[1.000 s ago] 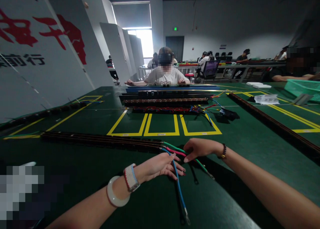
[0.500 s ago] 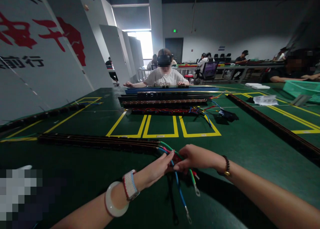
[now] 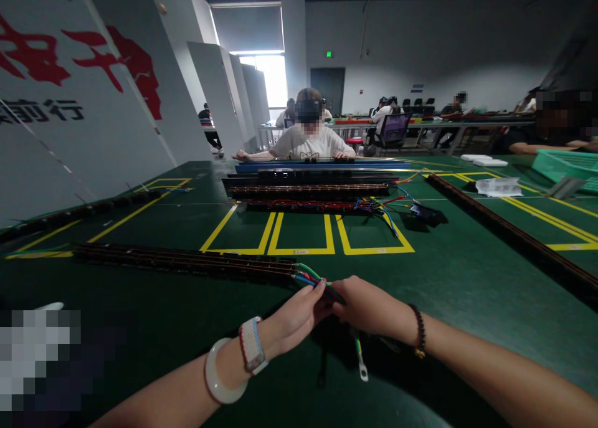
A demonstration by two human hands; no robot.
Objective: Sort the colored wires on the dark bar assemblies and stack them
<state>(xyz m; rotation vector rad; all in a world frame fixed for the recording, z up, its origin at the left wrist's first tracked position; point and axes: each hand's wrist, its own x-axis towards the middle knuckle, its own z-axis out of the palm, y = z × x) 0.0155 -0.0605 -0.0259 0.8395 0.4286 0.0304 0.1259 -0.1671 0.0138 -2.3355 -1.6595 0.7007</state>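
Observation:
A long dark rail (image 3: 187,261) with copper-coloured strips lies across the table to the left, and coloured wires (image 3: 306,272) run out of its right end. My left hand (image 3: 299,313) is closed on these wires close to the rail, thumb on top. Right beside it, my right hand (image 3: 367,306) wraps round the same wires, its fingers partly hidden. Green, red and blue wires show between rail and hands. Below my right hand hangs a green-yellow wire end with a metal ring terminal (image 3: 363,372). The other wire ends are mostly hidden.
Yellow tape rectangles (image 3: 301,252) mark the green table (image 3: 261,378). More rails (image 3: 313,190) with wires lie ahead, another rail (image 3: 509,235) slants at right. A green basket (image 3: 565,166) and crumpled plastic (image 3: 498,187) sit at far right. A co-worker (image 3: 308,132) sits opposite.
My right hand has closed further round the wires. The blue and red wire ends that hung below the hands no longer show; the green-yellow end hangs slightly lower.

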